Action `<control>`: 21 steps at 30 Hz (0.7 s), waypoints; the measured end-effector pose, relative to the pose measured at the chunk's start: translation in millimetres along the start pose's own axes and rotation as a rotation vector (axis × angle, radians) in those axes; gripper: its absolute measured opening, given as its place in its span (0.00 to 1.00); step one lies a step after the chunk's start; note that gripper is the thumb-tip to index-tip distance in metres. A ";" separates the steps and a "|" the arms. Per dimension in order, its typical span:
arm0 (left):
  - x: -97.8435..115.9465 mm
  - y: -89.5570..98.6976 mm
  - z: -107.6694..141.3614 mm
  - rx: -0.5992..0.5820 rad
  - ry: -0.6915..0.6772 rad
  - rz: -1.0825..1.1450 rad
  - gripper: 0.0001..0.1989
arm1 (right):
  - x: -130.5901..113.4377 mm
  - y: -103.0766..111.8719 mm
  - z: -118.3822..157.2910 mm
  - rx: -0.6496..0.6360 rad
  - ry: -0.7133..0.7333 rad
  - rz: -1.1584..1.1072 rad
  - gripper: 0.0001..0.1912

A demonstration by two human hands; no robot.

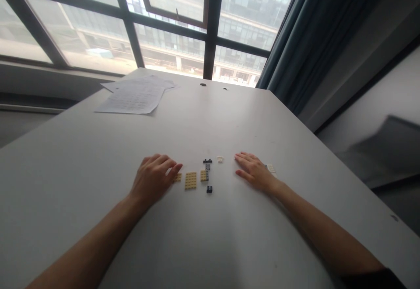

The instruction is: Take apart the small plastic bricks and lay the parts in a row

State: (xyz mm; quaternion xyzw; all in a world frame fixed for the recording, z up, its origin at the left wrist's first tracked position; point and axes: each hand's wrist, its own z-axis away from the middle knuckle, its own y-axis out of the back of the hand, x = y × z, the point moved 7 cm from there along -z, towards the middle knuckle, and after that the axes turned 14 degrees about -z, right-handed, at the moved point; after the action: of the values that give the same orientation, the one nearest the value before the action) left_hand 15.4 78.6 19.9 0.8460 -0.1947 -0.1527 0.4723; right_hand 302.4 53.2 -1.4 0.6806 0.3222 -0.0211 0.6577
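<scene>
My left hand rests on the white table with its fingers loosely bent and the thumb apart, holding nothing that I can see. Beside its thumb a small tan toy-brick plate is partly hidden. A larger tan plate lies to the right of that. Further right, another tan plate touches a narrow grey piece. A black piece is behind them, and a black brick in front. My right hand lies flat, fingers stretched out. A white studded plate shows partly behind it.
A small white piece sits between the hands. Printed papers lie at the table's far left. Two round dark spots, one a cable hole, are near the far edge. Windows and a dark curtain stand beyond the table.
</scene>
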 end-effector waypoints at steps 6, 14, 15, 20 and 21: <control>-0.5 -2.3 0.5 -0.007 -0.008 -0.004 0.18 | 8.4 7.9 11.6 -0.030 0.034 -0.005 0.27; -2.0 -4.1 0.5 -0.003 -0.019 -0.007 0.18 | 52.5 37.6 33.3 0.089 -0.046 -0.034 0.26; -2.0 -4.8 0.5 -0.009 -0.020 -0.005 0.18 | 66.1 44.8 39.9 0.121 -0.080 -0.067 0.27; -2.3 -7.1 1.4 -0.018 -0.020 0.004 0.18 | 100.2 62.4 68.9 0.234 -0.171 -0.226 0.26; -2.5 -7.2 1.6 -0.015 -0.020 0.006 0.18 | 100.2 62.3 72.1 0.244 -0.176 -0.240 0.26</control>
State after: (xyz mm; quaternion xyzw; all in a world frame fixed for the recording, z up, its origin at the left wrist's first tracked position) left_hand 13.9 82.1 13.1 0.8402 -0.2008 -0.1611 0.4773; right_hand 439.2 33.4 -1.6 0.7075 0.3372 -0.1976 0.5888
